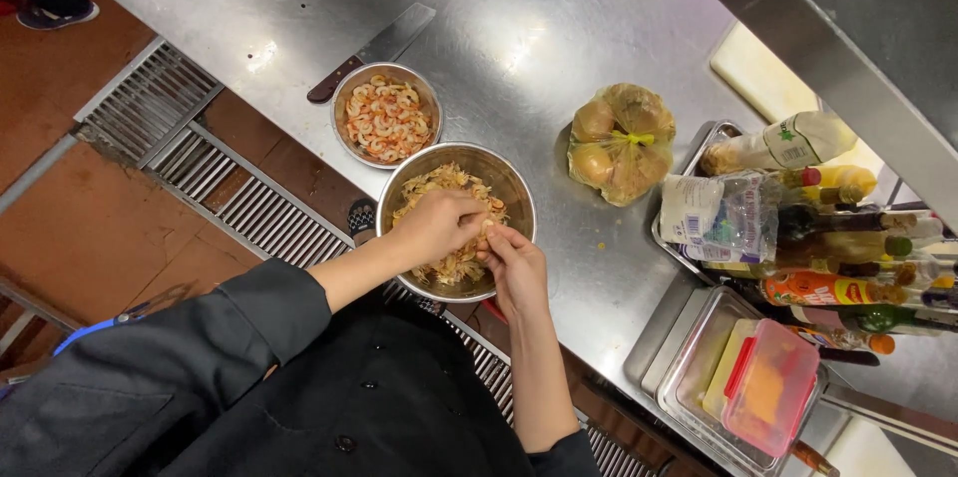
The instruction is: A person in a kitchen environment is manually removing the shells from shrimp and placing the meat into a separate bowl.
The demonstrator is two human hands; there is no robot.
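Both hands over the big steel bowl (456,221) now; left hand (436,226) curled loosely above the heap of shrimp shells (449,200), right hand (514,262) just beside it, fingertips pinched together on a small shrimp piece at the near rim; the smaller bowl of peeled shrimp (387,116) sits just beyond the left hand, a cleaver (372,50) behind it. Risk, I'd say: the big bowl overhangs the tabletop (519,28) edge, so a heavy press could tip it onto the floor grate (200,153). Bagged onions (621,141) and a tray of bottles (798,228) lie past the right hand; steel tabletop, tiled kitchen floor.
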